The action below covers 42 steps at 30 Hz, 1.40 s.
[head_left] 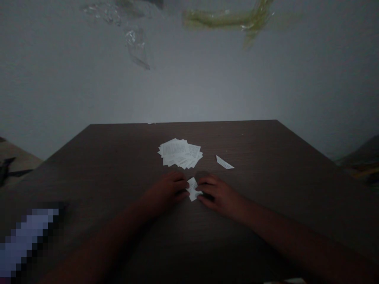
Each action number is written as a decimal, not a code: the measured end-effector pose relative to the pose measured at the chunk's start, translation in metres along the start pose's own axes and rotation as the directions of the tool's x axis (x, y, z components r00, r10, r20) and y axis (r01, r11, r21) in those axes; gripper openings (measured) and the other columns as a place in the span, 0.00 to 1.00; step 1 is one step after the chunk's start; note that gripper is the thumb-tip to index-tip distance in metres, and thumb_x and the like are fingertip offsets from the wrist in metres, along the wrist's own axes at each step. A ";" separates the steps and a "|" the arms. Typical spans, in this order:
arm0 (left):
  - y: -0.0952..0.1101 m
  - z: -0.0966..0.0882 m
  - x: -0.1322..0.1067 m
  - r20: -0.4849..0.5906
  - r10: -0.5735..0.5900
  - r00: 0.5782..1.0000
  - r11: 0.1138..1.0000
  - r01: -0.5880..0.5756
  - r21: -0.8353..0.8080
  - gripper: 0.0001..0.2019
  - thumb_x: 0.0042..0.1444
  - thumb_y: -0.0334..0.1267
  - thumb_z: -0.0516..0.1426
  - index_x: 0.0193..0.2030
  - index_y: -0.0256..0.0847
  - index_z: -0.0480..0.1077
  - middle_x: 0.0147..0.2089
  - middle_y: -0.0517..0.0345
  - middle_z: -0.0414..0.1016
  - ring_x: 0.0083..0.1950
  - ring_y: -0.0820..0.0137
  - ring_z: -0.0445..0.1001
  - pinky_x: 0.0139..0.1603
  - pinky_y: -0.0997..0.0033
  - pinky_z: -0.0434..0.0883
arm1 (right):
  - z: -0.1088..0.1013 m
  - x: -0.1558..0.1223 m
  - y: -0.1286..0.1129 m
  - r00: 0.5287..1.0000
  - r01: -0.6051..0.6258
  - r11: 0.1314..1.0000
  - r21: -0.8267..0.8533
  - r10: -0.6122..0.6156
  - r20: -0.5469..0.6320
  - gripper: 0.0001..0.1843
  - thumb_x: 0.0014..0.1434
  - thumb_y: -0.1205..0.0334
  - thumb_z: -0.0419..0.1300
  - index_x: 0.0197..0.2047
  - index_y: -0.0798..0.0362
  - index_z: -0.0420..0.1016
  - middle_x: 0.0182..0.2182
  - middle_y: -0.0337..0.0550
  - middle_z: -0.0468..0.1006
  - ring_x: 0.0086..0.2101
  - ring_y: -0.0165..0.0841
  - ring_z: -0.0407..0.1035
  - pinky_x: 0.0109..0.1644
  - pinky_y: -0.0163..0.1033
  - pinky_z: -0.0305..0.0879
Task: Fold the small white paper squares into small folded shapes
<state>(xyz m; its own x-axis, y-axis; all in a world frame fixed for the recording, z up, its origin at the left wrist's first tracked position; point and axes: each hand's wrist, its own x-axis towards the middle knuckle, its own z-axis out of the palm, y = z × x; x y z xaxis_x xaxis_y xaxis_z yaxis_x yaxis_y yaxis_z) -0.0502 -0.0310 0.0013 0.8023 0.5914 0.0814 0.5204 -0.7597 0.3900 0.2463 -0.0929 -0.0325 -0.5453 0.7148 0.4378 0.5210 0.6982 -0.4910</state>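
Both my hands rest on a dark wooden table (pixel 266 157) and meet at a small white piece of paper (pixel 193 188). My left hand (pixel 168 189) has its fingers curled and pinches the paper's left side. My right hand (pixel 216 193) is curled too and grips the paper's right side. Just beyond them lies a loose pile of white printed paper slips (pixel 180 153), several overlapping. A single narrow paper strip (pixel 225 162) lies to the right of the pile.
The table's far edge meets a pale wall (pixel 189 90) with scraps of clear tape (pixel 136 47) and a yellowish strip (pixel 225 19) stuck on it. A blurred-out light object (pixel 26 240) sits at the table's near left corner.
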 end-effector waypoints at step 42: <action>0.007 -0.019 -0.019 0.177 0.024 0.984 0.996 -0.009 -0.085 0.18 0.75 0.26 0.64 0.58 0.50 0.92 0.65 0.50 0.88 0.63 0.54 0.86 0.67 0.60 0.83 | 0.004 0.000 0.008 0.998 0.038 0.997 -0.072 -0.034 0.055 0.17 0.82 0.64 0.77 0.70 0.45 0.95 0.61 0.56 0.92 0.60 0.51 0.86 0.69 0.62 0.87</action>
<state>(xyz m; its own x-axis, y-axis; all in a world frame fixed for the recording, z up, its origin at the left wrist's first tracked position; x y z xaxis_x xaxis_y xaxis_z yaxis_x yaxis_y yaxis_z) -0.0673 -0.0426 0.0200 0.8536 0.5159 -0.0727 0.4864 -0.7392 0.4658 0.2473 -0.0874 -0.0393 -0.5981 0.6875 0.4119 0.5462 0.7258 -0.4183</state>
